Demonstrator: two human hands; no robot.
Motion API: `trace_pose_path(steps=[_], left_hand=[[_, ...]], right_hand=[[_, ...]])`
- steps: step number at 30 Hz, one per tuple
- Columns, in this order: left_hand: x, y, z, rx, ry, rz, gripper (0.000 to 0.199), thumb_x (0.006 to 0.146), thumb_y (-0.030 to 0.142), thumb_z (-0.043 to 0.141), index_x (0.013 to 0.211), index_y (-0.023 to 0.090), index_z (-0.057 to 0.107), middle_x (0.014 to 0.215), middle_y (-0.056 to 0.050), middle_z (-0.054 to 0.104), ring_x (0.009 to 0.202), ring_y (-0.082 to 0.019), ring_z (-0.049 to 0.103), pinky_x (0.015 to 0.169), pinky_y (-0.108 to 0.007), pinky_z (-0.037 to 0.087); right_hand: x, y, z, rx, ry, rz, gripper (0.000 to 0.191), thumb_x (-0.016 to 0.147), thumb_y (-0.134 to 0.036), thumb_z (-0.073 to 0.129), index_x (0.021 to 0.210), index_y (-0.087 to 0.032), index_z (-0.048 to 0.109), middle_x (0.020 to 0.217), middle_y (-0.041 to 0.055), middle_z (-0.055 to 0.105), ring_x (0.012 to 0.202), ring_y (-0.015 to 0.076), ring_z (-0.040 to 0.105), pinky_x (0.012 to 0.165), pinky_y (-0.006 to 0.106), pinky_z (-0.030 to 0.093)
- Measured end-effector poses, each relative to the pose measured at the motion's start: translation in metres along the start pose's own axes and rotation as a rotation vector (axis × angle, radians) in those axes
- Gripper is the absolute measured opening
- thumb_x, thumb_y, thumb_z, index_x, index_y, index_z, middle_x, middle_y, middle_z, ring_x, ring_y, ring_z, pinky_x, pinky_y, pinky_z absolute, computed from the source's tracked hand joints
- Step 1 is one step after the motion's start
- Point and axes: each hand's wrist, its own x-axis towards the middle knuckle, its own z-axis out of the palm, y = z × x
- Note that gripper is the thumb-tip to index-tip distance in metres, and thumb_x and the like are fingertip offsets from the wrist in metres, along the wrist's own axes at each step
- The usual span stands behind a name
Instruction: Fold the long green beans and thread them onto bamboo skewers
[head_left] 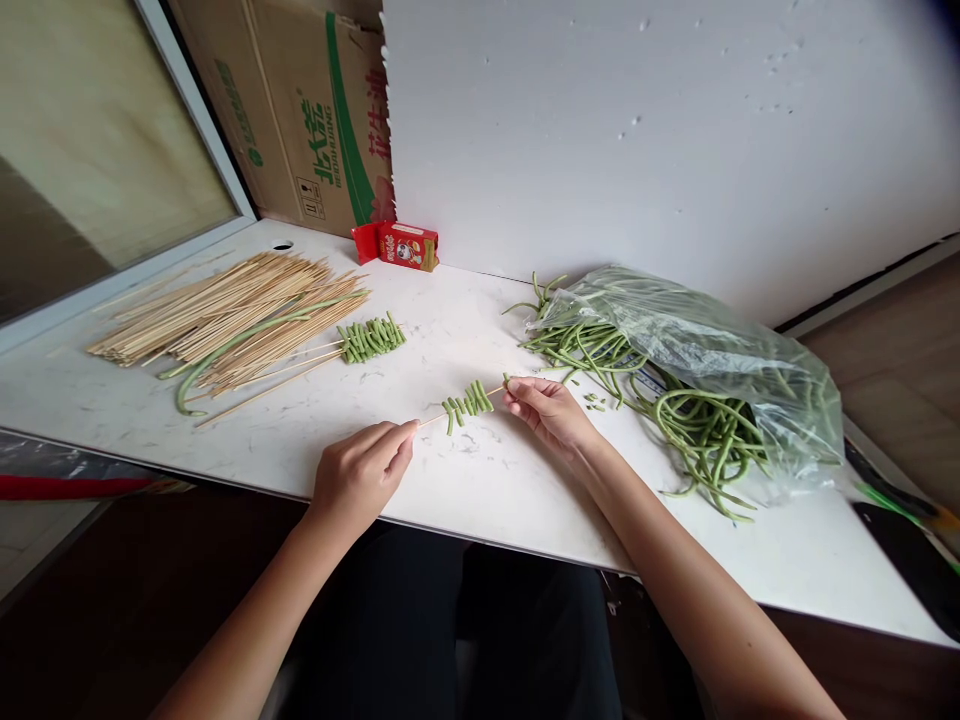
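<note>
My left hand [364,465] is closed on the near left end of a thin wooden skewer [430,420]. Several short green bean pieces [466,404] are threaded crosswise on the skewer between my hands. At its right tip, my right hand [551,410] pinches a small piece of green bean [507,381]. Further back and left lie skewers filled with bean pieces [373,339], side by side. A big bundle of bare skewers [225,310] is spread at the left, with a long bean [225,345] lying across it.
Long green beans [705,430] spill from a clear plastic bag [787,390] at the right. A red box [409,246] stands near the white wall panel [637,130], beside a cardboard box [300,120]. A black object [911,565] lies at the far right.
</note>
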Motion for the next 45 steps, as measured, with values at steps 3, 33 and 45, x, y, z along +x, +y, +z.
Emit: trace_pose_path(steps=[3, 33, 45], left_hand=[[0.000, 0.000, 0.000, 0.002, -0.004, 0.002, 0.023, 0.097, 0.007, 0.066, 0.115, 0.018, 0.072, 0.092, -0.002, 0.081, 0.075, -0.015, 0.076, 0.071, -0.026, 0.058], [-0.004, 0.000, 0.002, 0.003, -0.030, 0.027, 0.032, 0.100, 0.006, 0.059, 0.129, 0.018, 0.068, 0.098, -0.006, 0.081, 0.082, -0.018, 0.078, 0.074, -0.029, 0.062], [-0.005, -0.002, 0.002, -0.043, -0.048, 0.038, 0.041, 0.100, 0.005, 0.061, 0.138, 0.019, 0.067, 0.105, -0.008, 0.082, 0.088, -0.020, 0.079, 0.081, -0.032, 0.066]], right_hand=[[0.000, 0.000, 0.000, 0.005, -0.015, 0.009, 0.034, 0.067, -0.045, 0.099, 0.084, -0.019, 0.083, 0.078, 0.0021, 0.074, 0.067, 0.0113, 0.061, 0.067, 0.023, 0.056], [-0.001, 0.001, 0.004, 0.038, 0.016, -0.009, 0.036, 0.066, -0.045, 0.100, 0.083, -0.018, 0.082, 0.078, 0.0016, 0.073, 0.071, 0.0120, 0.062, 0.071, 0.025, 0.055], [-0.004, -0.004, 0.008, -0.011, 0.003, -0.041, 0.033, 0.069, -0.047, 0.097, 0.078, -0.020, 0.081, 0.074, 0.0012, 0.071, 0.065, 0.0117, 0.057, 0.069, 0.027, 0.051]])
